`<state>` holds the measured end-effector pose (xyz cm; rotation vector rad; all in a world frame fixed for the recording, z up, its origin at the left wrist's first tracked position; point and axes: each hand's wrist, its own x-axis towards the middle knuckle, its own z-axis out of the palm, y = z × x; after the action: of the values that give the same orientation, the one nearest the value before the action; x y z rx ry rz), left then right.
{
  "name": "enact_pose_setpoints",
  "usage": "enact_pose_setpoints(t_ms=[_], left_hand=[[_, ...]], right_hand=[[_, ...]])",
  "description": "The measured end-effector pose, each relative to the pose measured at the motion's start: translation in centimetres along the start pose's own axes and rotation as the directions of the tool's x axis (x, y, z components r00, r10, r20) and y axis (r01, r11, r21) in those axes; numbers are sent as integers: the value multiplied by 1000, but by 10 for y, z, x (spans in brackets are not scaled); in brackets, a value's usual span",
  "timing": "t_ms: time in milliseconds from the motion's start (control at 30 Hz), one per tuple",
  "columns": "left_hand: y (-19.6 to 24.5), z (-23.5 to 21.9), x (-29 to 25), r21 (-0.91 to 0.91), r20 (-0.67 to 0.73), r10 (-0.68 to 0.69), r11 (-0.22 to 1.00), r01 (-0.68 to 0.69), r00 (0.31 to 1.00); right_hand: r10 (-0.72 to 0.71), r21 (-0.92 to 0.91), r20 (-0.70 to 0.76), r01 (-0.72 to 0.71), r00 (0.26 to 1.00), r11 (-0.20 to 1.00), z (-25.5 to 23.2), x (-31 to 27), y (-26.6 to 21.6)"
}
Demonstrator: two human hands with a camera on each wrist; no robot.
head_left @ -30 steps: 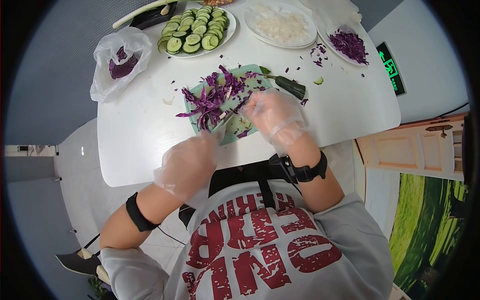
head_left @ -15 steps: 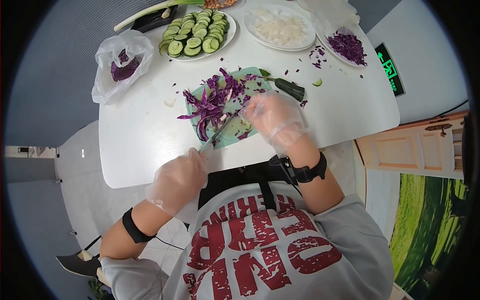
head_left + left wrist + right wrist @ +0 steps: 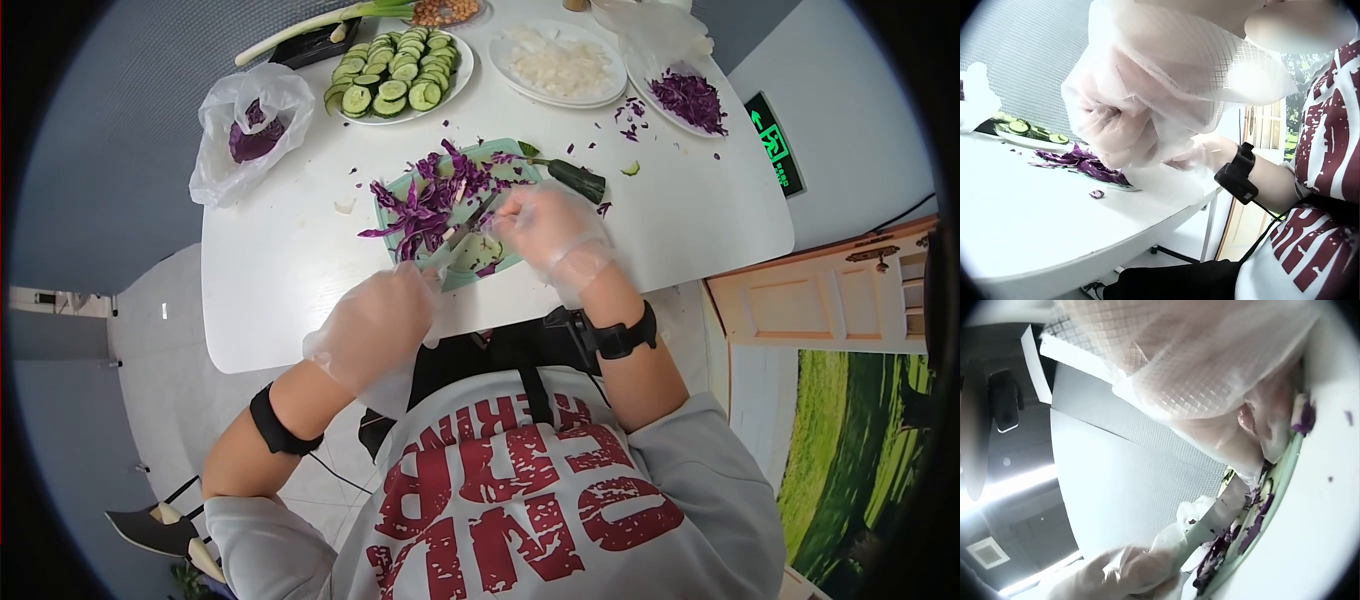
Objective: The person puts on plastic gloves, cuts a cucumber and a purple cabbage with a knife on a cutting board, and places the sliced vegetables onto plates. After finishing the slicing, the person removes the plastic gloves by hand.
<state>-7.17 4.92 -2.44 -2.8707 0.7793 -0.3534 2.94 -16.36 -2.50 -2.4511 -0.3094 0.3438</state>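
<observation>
My gloved left hand (image 3: 375,325) grips a knife (image 3: 466,228) by its handle at the near left edge of the green cutting board (image 3: 462,278). The blade slants up and right toward the fingers of my gloved right hand (image 3: 552,235). Those fingers curl down onto red cabbage at the right side of the board; most of that piece is hidden beneath them. Shredded red cabbage (image 3: 422,213) heaps on the board's left half. In the right wrist view the blade (image 3: 1225,507) stands close beside the right fingertips. The left wrist view shows the left fingers tightly curled.
Behind the board are a plate of cucumber slices (image 3: 392,100), a plate of pale slices (image 3: 560,62) and shredded cabbage (image 3: 690,100) on another plate. A bag with cabbage (image 3: 255,140) sits left. A cucumber end (image 3: 578,181) lies beside the board; scraps dot the table (image 3: 700,215).
My left hand drew the knife back toward my body, then pushed it forward again toward the right fingers. The right hand has stayed nearly in place on the cabbage.
</observation>
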Motion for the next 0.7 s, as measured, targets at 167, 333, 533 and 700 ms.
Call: enact_pose_setpoints(t_ms=[167, 333, 533, 700], left_hand=[[0, -10, -5, 1, 0, 54, 999, -54, 999], [14, -21, 3, -425, 132, -333, 832, 357, 934], [9, -11, 8, -421, 140, -331, 833, 359, 933], [9, -10, 11, -436, 171, -327, 821, 369, 929]], right_hand=[[160, 304, 153, -200, 975, 931, -15, -5, -3], [63, 293, 127, -98, 990, 951, -14, -7, 8], [71, 194, 10, -71, 997, 978, -5, -11, 14], [80, 114, 8, -80, 997, 990, -9, -11, 13]])
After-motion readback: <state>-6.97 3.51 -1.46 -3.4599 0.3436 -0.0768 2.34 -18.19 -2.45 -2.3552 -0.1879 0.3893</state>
